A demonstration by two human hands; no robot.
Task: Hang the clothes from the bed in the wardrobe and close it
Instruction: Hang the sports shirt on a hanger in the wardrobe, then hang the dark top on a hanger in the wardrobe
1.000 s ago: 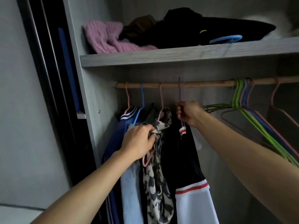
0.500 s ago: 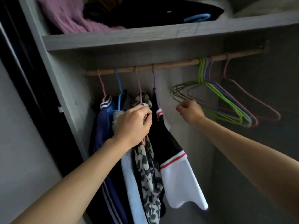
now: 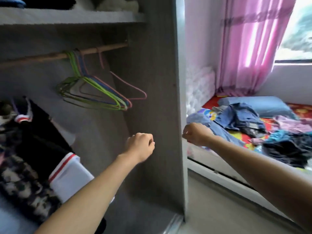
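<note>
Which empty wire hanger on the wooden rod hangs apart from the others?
The pink wire hanger farthest right, alone; the green and blue hangers are bunched together.

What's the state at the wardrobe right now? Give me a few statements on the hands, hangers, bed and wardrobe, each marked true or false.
1. The left hand and the right hand hold nothing. True.
2. Every hanger carries a garment. False: a bunch of empty hangers hangs on the rod.
3. Clothes lie piled on the bed. True.
4. The wardrobe is shut. False: it stands open, with a black-and-white top hanging inside.
</note>
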